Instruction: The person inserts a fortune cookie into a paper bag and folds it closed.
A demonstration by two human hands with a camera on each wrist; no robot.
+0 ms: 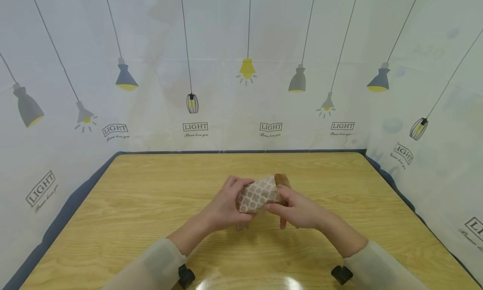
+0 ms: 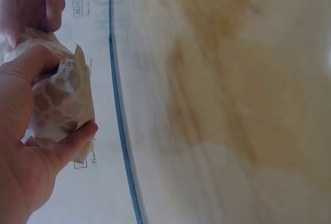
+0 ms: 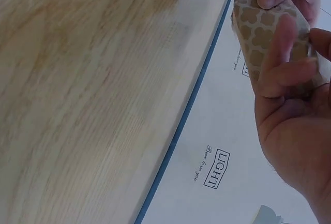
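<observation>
A small packet in tan-and-white lattice-patterned wrapping (image 1: 258, 194) is held above the table between both hands. My left hand (image 1: 228, 208) grips its left end, thumb and fingers on opposite edges. At the other end, my right hand (image 1: 303, 209) pinches the wrapping with thumb and fingers, beside a plain brown part (image 1: 281, 180). In the left wrist view, a loose edge of the patterned wrapping (image 2: 57, 100) stands up between the left thumb and fingers. The right wrist view shows the right fingers (image 3: 282, 76) bent against its patterned face. What lies inside the wrapping is hidden.
Beneath the hands spreads a light wood table (image 1: 151, 185) with a dark blue border along its edges. White sheets printed with hanging lamps (image 1: 222, 105) enclose it at the back and sides. A black strap piece (image 1: 186, 276) shows below the left sleeve, another (image 1: 341, 275) below the right.
</observation>
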